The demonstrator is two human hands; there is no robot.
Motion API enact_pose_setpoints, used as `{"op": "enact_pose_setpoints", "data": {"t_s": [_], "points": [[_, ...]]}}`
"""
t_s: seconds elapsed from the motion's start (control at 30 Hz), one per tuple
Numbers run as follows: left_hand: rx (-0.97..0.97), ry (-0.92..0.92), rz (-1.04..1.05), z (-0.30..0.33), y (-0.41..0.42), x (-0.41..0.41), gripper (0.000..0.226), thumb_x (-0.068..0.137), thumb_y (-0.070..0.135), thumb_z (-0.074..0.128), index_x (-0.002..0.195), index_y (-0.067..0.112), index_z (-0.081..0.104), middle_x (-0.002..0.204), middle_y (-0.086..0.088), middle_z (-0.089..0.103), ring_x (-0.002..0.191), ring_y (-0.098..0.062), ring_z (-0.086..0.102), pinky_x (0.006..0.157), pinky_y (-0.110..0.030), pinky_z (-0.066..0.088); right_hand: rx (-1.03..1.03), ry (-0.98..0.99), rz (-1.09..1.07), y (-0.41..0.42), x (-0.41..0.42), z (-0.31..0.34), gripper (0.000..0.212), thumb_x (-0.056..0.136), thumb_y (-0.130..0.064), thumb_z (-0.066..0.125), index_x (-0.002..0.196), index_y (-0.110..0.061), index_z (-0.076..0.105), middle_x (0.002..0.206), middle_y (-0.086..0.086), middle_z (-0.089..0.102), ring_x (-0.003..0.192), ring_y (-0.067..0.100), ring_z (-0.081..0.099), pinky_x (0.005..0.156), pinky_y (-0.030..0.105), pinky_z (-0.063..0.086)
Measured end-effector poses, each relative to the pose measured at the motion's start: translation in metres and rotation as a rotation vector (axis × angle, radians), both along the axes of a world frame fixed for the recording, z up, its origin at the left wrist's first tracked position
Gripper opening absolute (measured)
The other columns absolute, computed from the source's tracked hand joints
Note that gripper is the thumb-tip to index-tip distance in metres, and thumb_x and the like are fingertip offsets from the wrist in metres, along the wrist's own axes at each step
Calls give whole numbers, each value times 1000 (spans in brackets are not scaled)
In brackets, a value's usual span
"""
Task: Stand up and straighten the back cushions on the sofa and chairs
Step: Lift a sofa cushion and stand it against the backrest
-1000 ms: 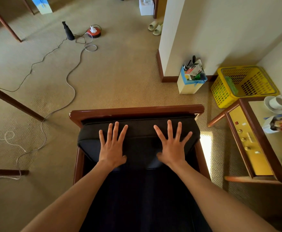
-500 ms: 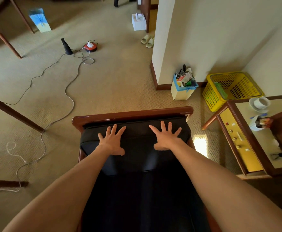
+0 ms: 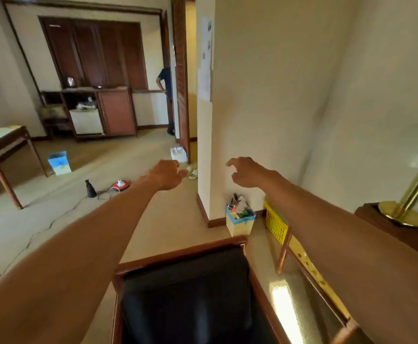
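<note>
Currently both hands up in the air, touching nothing. Left hand (image 3: 167,175) loosely curled, fingers half bent, empty. Right hand (image 3: 246,173) likewise lax, fingers drooping, nothing in it. Both arms stretched forward at about the same height, hands near each other, gap between them

Back cushion (image 3: 187,291), dark, sits in the wooden chair frame (image 3: 178,256) at bottom centre of view, well below the hands and nearer the body than they are. Looks upright against the top rail, no obvious slump, though the lower part is cut off by the frame edge, so can't tell fully. Its long axis runs left-right, along the rail

Key relation: cushion lies down and back from both hands, roughly centred between the arms, slightly toward the right forearm. Neither hand clearly nearer

Judgement: this chair looks done; hands seem clear of it. No other cushion visible now, so next target unknown

Side table (image 3: 312,271) just right of the chair, yellow basket (image 3: 275,224) and paper-lined bin (image 3: 240,219) beyond it by the wall. Another person (image 3: 165,100) stands far back in the doorway
</note>
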State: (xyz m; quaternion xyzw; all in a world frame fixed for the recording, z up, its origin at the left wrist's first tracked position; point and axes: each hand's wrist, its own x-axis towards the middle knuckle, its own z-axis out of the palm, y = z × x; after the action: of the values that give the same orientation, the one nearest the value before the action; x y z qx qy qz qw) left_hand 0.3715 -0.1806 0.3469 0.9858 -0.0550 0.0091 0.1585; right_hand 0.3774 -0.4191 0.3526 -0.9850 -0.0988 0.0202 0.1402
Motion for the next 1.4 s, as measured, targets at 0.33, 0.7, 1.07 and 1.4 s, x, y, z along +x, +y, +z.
{"op": "enact_pose_setpoints", "data": {"t_s": [0.33, 0.7, 1.07, 1.4], "points": [[54, -294, -241, 166, -124, -73, 63, 99, 51, 41, 148, 12, 36, 152, -15, 40, 140, -33, 37, 114, -45, 31, -20, -305, -164, -117, -123, 156, 52, 92, -15, 48, 144, -19, 41, 146, 11, 45, 134, 27, 43, 108, 41, 39], [-35, -310, -644, 208, -437, -222, 66, 96, 58, 41, 147, 15, 37, 142, -12, 49, 132, -31, 44, 107, -41, 38, -179, -342, -635, -406, -369, 189, 54, 96, -31, 50, 146, -15, 40, 148, 10, 45, 133, 30, 44, 108, 41, 39], [-138, -235, -1239, 182, -779, -476, 67, 95, 58, 44, 146, 15, 39, 137, -11, 54, 128, -30, 48, 107, -42, 40, -290, -223, -1227, -637, -705, 172, 55, 97, -32, 50, 147, -13, 38, 149, 9, 44, 136, 28, 42, 111, 37, 37], [-185, -183, -1570, 147, -966, -596, 68, 94, 57, 48, 147, 15, 38, 141, -12, 52, 127, -29, 50, 106, -42, 41, -281, -203, -1493, -754, -832, 138, 52, 96, -28, 54, 143, -7, 43, 137, 13, 55, 124, 29, 52, 101, 32, 40]]}}
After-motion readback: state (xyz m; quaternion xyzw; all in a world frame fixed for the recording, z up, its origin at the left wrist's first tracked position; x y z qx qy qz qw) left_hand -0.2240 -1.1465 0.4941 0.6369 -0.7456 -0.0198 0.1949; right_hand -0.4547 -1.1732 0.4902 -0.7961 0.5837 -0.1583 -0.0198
